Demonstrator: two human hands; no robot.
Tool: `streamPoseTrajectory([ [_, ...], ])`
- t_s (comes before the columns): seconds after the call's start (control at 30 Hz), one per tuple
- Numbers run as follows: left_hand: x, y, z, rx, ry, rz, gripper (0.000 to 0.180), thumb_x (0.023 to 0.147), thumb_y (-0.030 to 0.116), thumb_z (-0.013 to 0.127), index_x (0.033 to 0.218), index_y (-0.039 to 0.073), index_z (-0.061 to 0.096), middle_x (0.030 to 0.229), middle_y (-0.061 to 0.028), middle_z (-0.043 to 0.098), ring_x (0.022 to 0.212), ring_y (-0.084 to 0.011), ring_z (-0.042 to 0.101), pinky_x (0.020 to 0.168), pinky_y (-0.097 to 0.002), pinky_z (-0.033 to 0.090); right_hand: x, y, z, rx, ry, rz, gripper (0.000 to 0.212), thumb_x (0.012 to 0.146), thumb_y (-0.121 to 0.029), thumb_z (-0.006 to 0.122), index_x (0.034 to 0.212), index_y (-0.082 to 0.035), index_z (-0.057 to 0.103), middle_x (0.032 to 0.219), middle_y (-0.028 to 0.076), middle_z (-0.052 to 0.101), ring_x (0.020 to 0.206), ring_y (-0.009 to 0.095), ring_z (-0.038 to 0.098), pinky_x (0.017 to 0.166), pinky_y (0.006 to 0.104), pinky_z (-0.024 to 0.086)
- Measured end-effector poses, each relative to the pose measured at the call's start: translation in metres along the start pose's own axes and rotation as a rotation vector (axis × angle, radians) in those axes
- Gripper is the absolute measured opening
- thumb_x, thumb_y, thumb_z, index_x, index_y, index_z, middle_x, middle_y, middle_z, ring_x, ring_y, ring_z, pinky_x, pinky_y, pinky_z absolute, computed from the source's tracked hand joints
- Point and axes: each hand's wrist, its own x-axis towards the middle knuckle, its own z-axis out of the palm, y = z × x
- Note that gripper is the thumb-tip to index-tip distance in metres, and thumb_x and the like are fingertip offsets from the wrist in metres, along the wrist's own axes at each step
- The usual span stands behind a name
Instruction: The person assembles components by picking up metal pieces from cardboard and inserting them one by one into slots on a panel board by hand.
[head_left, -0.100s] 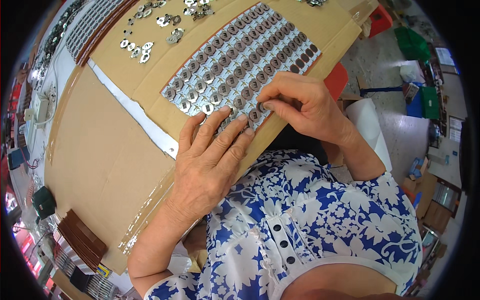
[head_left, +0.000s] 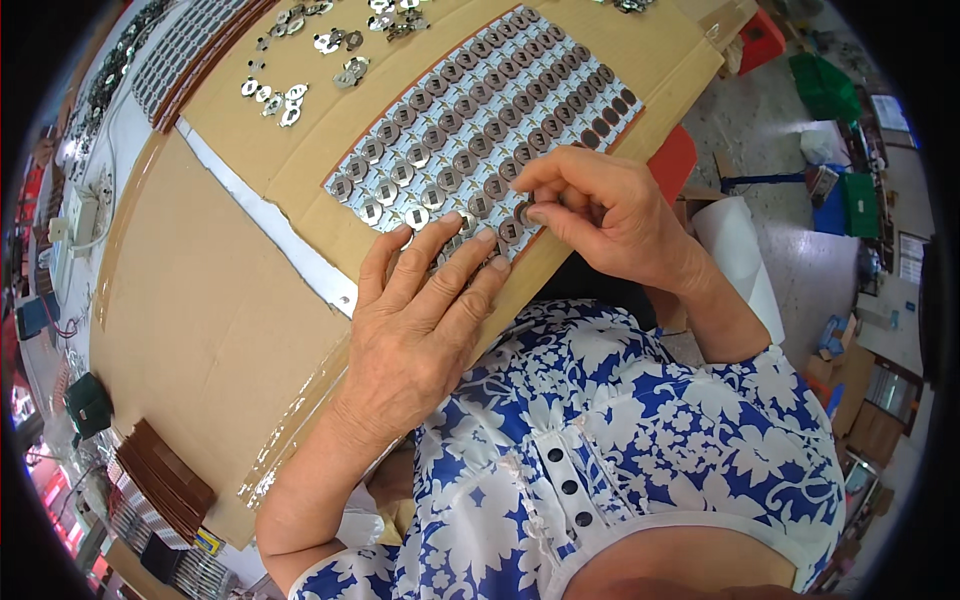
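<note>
A panel (head_left: 350,166) with reddish-brown edges lies aslant on the cardboard. Rows of round, silvery metal clips cover it; a few dark oval places (head_left: 614,114) show bare at its far right corner. My left hand (head_left: 415,310) rests with fingers spread on the panel's near corner, hiding several clips. At the panel's near right edge, my right hand (head_left: 610,210) has its thumb beside a round metal clip (head_left: 523,213). Its forefinger is bent above that clip, a little apart from the thumb. The other right-hand fingers curl in.
Loose metal clips (head_left: 290,103) lie in small groups beyond the panel. More clip-covered panels (head_left: 190,55) are stacked at the far left. Brown strips (head_left: 165,480) stand at the lower left. A red bin (head_left: 672,162) and a white roll (head_left: 735,255) sit beyond the table's right edge.
My right forefinger has lifted slightly away from the thumb and the clip at the edge. My left hand and the panel have hardly moved.
</note>
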Motion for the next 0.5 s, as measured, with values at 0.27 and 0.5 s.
streamPoseTrajectory([
  [0.27,-0.0005,0.0018,0.0017,-0.024,0.01,-0.02,0.049,0.089,0.01,0.082,0.137,0.007,0.077,0.146,-0.0102,0.074,0.143,-0.0352,0.063,0.124,-0.0569,0.042,0.0023,0.0003,-0.0038,-0.054,0.0,-0.047,0.017,0.092,0.009,0.08,0.105,-0.001,0.075,0.085,0.001,0.068,0.061,0.008,0.052,0.058,0.0272,0.04],
  [0.5,-0.0014,0.0004,0.0028,-0.054,0.018,-0.043,0.051,0.088,0.006,0.087,0.138,0.011,0.077,0.149,-0.0082,0.073,0.146,-0.0379,0.062,0.121,-0.0586,0.044,0.0037,0.0001,-0.0056,-0.023,-0.031,0.037,0.018,0.091,0.009,0.08,0.107,0.0,0.076,0.088,0.003,0.068,0.065,0.009,0.055,0.058,0.0276,0.041],
])
